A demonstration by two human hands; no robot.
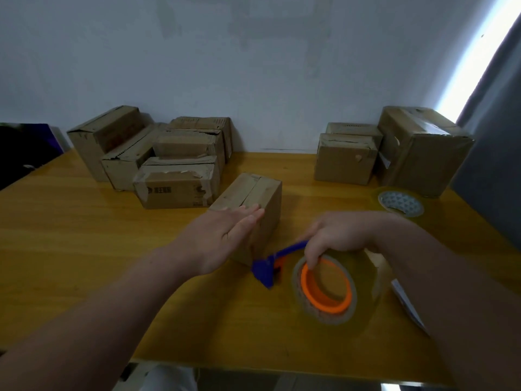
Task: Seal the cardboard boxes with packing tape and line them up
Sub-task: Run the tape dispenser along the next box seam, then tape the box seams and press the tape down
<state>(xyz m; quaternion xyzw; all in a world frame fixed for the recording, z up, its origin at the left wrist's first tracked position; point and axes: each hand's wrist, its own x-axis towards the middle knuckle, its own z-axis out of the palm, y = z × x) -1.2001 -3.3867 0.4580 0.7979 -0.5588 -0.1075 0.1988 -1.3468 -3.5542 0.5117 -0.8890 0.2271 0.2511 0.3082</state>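
The box [255,193] at mid-tabletop [84,249] is being sealed. The left hand [222,238] presses flat, fingers straight, on its near end. At its 4 o'clock, the right hand [338,235] grips the tape dispenser [324,289]. The next move probably calls for drawing tape along the top seam.

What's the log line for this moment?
left hand: flat on box | right hand: holding tape dispenser beside box | spare tape roll: lying far right
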